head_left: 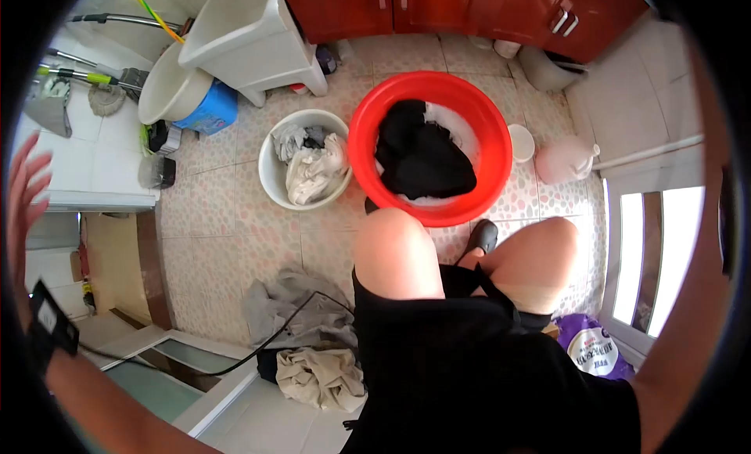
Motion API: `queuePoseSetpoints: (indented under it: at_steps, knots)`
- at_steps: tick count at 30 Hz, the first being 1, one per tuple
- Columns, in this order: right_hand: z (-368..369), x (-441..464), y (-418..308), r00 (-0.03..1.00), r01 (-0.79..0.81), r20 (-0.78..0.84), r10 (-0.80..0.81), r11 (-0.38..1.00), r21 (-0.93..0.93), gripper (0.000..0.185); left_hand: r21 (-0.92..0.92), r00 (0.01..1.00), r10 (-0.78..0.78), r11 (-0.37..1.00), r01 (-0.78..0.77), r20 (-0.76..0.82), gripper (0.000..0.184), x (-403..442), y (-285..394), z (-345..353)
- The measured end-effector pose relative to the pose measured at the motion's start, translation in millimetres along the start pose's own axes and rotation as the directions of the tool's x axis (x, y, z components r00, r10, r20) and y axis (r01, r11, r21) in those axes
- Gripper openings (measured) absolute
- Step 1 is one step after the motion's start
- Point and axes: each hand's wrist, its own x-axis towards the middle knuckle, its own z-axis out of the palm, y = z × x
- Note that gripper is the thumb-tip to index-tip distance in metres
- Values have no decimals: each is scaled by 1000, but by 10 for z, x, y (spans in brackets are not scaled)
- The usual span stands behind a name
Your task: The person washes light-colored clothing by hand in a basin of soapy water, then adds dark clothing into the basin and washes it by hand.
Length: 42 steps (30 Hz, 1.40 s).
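My left hand is raised at the far left edge of the view. Its fingers are spread and nothing is in them. A dark device with a cable is strapped to that wrist. My right arm reaches up along the right edge, its hand out of sight. In front of my knees stands a red basin with black clothing lying in suds. Left of it, a white bucket holds pale and grey clothes. Neither vessel is touched by a visible hand.
Grey clothing and beige clothing lie on the floor left of my legs. A white tub and pinkish jug stand right of the basin. A purple bag is by the door. Red cabinets line the back.
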Motion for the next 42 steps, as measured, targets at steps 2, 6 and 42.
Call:
queuePoseSetpoints:
  at_steps: [2, 6, 42]
  knots:
    - [459, 348, -120, 992, 42, 121, -33, 997, -67, 27, 172, 987, 15, 985, 13, -163, 51, 534, -138, 278]
    - [2109, 777, -326, 876, 250, 455, -164, 959, -136, 27, -40, 950, 16, 999, -4, 311, 46, 1416, -166, 1510]
    - [6232, 201, -189, 682, -63, 726, -89, 982, 179, 59, 131, 708, 174, 926, -353, 684, 37, 2465, -1491, 7707]
